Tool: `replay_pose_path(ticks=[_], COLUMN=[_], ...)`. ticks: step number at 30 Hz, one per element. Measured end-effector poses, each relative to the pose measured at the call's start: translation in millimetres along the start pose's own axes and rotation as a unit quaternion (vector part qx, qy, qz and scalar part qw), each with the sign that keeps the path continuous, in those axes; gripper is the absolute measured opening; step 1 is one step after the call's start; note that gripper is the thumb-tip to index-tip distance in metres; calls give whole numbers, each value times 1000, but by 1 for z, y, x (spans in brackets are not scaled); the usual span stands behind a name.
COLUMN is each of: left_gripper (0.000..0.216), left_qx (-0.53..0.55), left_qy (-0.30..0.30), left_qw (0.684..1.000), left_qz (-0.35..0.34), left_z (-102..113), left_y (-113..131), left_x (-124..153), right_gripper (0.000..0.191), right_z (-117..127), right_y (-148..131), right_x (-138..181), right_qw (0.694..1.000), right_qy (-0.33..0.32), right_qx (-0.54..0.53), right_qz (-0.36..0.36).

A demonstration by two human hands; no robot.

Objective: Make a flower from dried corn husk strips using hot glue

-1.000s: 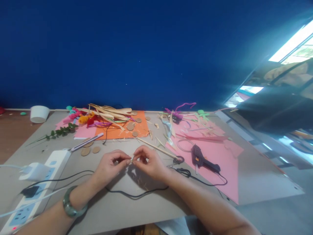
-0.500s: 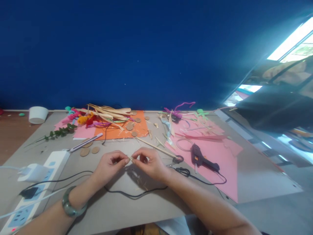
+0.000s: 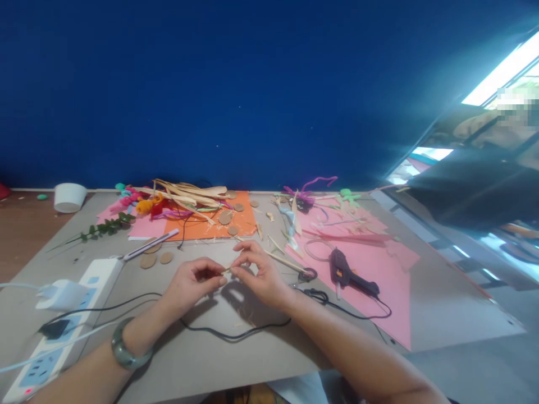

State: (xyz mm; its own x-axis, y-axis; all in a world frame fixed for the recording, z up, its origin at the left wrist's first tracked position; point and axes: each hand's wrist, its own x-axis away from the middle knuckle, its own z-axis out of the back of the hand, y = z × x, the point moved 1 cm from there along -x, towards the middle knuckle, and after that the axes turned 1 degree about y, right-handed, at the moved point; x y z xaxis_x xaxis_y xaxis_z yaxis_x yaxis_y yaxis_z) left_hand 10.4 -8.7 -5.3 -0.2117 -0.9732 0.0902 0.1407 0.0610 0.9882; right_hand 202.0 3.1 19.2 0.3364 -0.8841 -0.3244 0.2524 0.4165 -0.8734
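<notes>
Straw point(image 3: 228, 271) between left hand point(image 3: 191, 283), right hand point(image 3: 259, 276); cup point(image 3: 69, 197) apart

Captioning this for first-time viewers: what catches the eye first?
In the middle of the table, the left hand and right hand pinch a thin pale strip between them. Right of them a black glue gun lies on a pink sheet. Behind, bright scraps crowd an orange sheet under a deep blue wall.
</notes>
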Motion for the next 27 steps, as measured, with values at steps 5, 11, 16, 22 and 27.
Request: replay_pose_path(ticks=[5,11,16,22,27], left_gripper=[21,21,23,24,23], left_qx=[-26,-11,38,125,120], left_qy=[-8,-13,-6,3,-6], left_qw=[999,1000,999,990,991], left_qz=[-31,-26,35,68,59], left_z=[-1,-1,0,1,0], left_y=[0,3,4,5,4], left_x=[1,0,0,1,1], right_gripper=[5,7,14,33,26], right_z=[-4,-10,-9,-6,-8], right_y=[0,5,8,7,7], right_x=[1,3,3,1,1], right_qw=[1000,1000,998,993,991], right_qy=[-18,-10,3,-18,-26], right_qx=[-11,-22,-47,-108,-110], right_qz=[-10,0,-31,-48,-76])
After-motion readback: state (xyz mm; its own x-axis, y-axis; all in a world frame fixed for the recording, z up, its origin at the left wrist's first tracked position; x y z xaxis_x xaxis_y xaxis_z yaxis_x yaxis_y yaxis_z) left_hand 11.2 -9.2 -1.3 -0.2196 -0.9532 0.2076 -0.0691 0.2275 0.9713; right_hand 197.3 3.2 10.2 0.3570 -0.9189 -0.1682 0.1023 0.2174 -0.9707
